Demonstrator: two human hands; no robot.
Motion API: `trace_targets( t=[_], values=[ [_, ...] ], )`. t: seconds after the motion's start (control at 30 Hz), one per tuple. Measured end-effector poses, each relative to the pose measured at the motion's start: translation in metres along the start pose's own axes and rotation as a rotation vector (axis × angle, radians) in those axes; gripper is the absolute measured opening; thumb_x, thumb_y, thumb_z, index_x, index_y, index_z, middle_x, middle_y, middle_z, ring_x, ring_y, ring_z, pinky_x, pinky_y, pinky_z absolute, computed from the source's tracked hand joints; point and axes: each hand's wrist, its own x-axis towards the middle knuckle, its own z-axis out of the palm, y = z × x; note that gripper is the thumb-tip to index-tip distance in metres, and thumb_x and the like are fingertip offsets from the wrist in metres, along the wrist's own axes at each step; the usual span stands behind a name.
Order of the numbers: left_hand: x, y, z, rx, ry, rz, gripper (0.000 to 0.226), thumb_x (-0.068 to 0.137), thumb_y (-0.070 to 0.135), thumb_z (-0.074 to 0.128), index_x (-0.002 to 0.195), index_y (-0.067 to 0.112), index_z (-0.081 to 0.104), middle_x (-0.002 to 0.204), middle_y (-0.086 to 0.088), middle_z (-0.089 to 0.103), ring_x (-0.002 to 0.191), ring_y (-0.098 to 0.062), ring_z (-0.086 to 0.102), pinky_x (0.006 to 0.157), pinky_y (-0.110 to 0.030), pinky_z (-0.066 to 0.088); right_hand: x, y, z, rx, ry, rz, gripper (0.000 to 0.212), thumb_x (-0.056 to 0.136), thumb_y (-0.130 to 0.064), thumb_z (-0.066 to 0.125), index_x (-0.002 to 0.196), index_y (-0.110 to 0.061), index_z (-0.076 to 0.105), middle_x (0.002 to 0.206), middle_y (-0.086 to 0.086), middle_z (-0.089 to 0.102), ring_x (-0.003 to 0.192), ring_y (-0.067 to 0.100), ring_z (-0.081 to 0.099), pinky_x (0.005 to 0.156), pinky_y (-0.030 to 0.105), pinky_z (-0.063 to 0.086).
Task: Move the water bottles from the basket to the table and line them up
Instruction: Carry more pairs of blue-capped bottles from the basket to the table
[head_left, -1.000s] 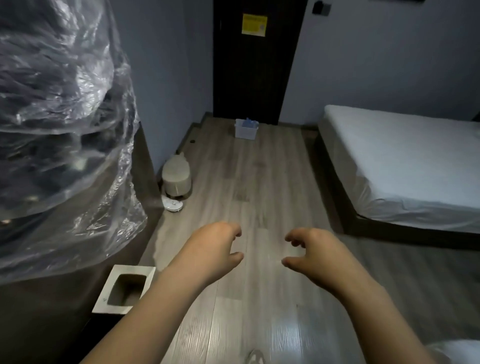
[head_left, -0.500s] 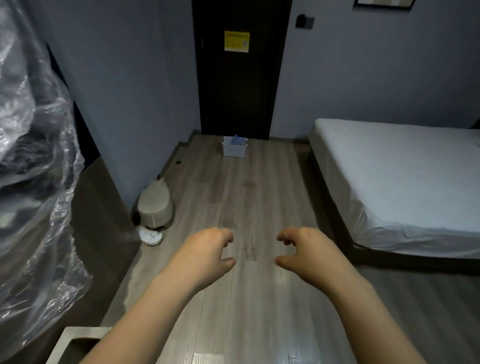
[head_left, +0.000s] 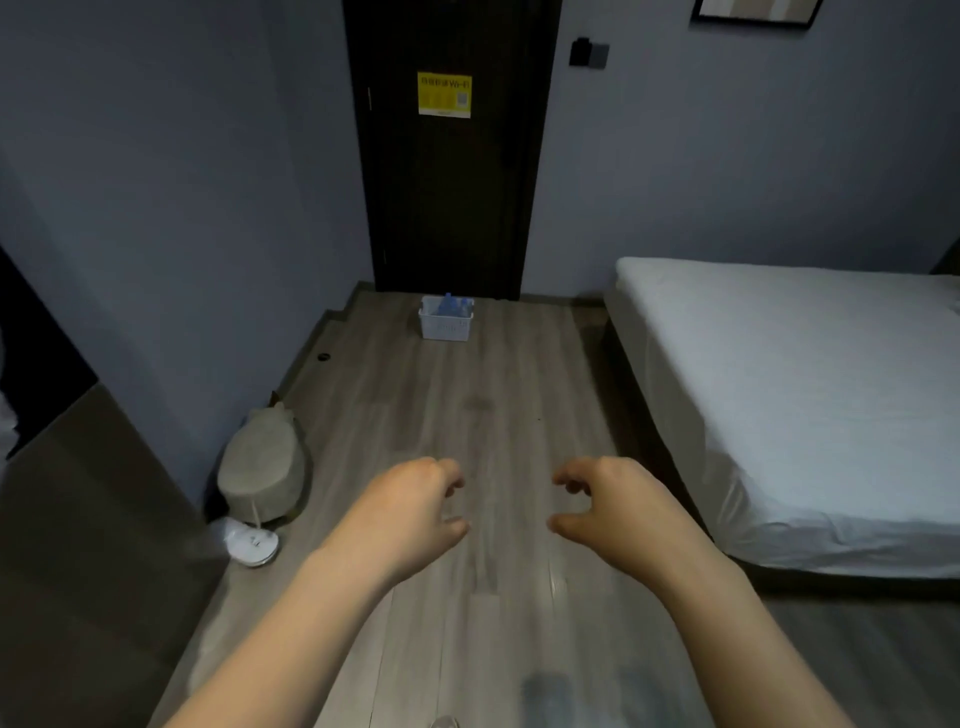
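— Forward goes the view: the dark wooden door stands larger than half a second ago.
— Where are the hands?
— Bare left hand and bare right hand hover apart over the grey wood-plank floor, fingers loosely curled, empty. A blurred grey shape at the bottom edge is unreadable.
— And the bottles?
— Far ahead, in a small white slatted plastic basket on the floor at the door's foot. Blue-tinted water bottles poke above its rim, too small to count.

Left hand, right hand — outstretched, loosely curled
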Motion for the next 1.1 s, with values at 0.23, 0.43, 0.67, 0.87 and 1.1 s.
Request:
trace_targets(
  t=[0.23,0.43,0.67,0.87,1.1],
  values=[
    [0.126,-0.043,-0.027,-0.003,0.022,0.012,0.036,0.084,0.041,0.059,0.115,0.022,0.056,0.117,0.004,0.06,0.11,-0.016,0.056,0.087,-0.026,0.043,0.128,-0.008,-0.03,0.016,0.007,0.016,0.052,0.084,-0.036,0.069,0.133,-0.027,0.053,0.125,-0.007,0.061,0.11,0.007,0.059,0.09,0.02,0.048],
    [0.209,-0.068,-0.032,-0.019,-0.024,0.0,0.038,0.085,0.04,0.059,0.118,0.022,0.055,0.119,0.003,0.059,0.112,-0.016,0.055,0.088,-0.026,0.042,0.215,-0.004,-0.044,0.051,-0.019,0.023,0.051,0.083,-0.035,0.07,0.131,-0.026,0.055,0.123,-0.007,0.062,0.109,0.006,0.059,0.091,0.02,0.049],
    [0.328,-0.092,-0.034,-0.023,0.001,-0.008,0.033,0.086,0.038,0.059,0.113,0.02,0.056,0.116,0.002,0.06,0.111,-0.015,0.055,0.088,-0.026,0.041,0.334,0.021,-0.061,0.081,-0.028,0.019,0.05,0.084,-0.035,0.069,0.131,-0.026,0.055,0.124,-0.007,0.061,0.11,0.006,0.058,0.093,0.02,0.048],
    [0.441,-0.1,-0.045,-0.022,0.041,-0.024,0.032,0.086,0.035,0.06,0.113,0.019,0.057,0.114,0.002,0.06,0.108,-0.014,0.055,0.083,-0.02,0.037,0.45,0.048,-0.097,0.069,-0.037,0.005,0.048,0.084,-0.036,0.069,0.129,-0.027,0.055,0.123,-0.007,0.061,0.111,0.009,0.058,0.095,0.024,0.048],
    [0.554,-0.114,-0.054,-0.051,0.045,-0.075,0.033,0.084,0.034,0.062,0.113,0.02,0.058,0.116,0.003,0.061,0.109,-0.013,0.056,0.09,-0.024,0.041,0.567,0.068,-0.136,0.026,-0.096,-0.02,0.048,0.085,-0.037,0.066,0.13,-0.027,0.054,0.125,-0.006,0.061,0.114,0.01,0.057,0.096,0.025,0.047]
  ],
)
